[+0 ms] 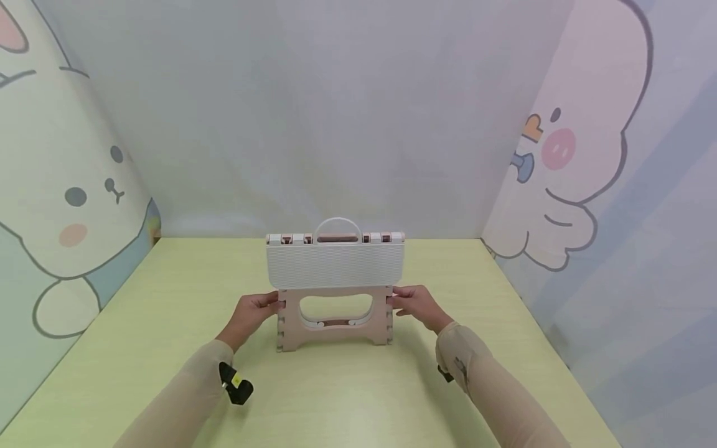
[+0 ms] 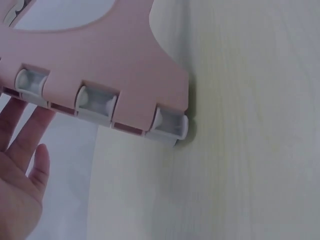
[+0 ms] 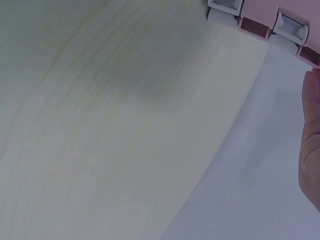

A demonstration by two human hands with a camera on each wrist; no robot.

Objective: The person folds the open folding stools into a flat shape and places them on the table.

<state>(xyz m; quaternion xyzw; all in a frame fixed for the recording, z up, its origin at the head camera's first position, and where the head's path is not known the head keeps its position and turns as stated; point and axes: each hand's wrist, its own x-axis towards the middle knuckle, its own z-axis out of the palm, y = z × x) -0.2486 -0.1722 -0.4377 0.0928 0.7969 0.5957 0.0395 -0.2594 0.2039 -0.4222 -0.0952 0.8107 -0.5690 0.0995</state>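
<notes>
A folding step stool [image 1: 336, 264] stands upright on the table, with a white woven-textured seat panel hanging down, a white loop handle on top and pink legs [image 2: 120, 60] below. My left hand [image 1: 252, 314] holds its left side edge; in the left wrist view the fingers [image 2: 30, 135] reach behind that edge and the thumb is not seen. At the opposite edge my right hand [image 1: 417, 305] grips the pink side at about the same height. Only part of this hand shows in the right wrist view, touching the stool's edge [image 3: 255, 27].
The pale wooden table [image 1: 336, 398] runs back to a light curtain [image 1: 313, 124]. Cartoon-printed panels [image 1: 73, 186] flank it left and right. A black device [image 1: 235, 382] is strapped at the left wrist.
</notes>
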